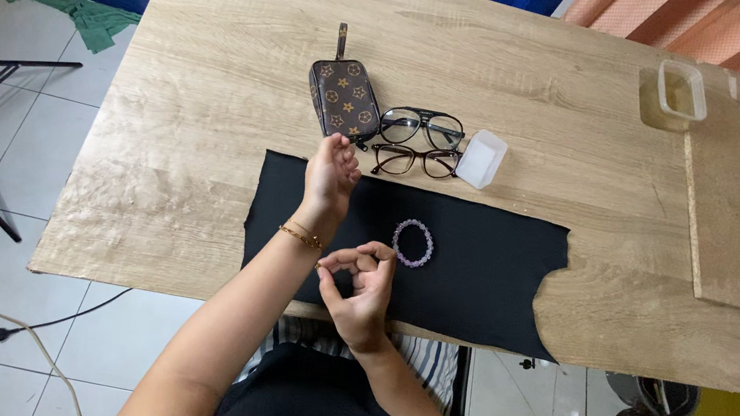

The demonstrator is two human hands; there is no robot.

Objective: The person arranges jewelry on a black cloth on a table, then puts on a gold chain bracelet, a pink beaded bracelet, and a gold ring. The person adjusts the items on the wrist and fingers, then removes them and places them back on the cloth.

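Empty clear box point(481, 159) beside glasses point(421, 127), near left hand point(332, 172)

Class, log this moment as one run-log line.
left hand: reaching toward patterned pouch | right hand: empty, near beaded bracelet | bracelet: on black cloth

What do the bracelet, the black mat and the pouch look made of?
Bracelet: small round purple beads, glossy, likely glass or stone. Mat: matte black fabric or felt, with a ragged cut right edge. Pouch: brown patterned leather or imitation, slight sheen, with a strap.
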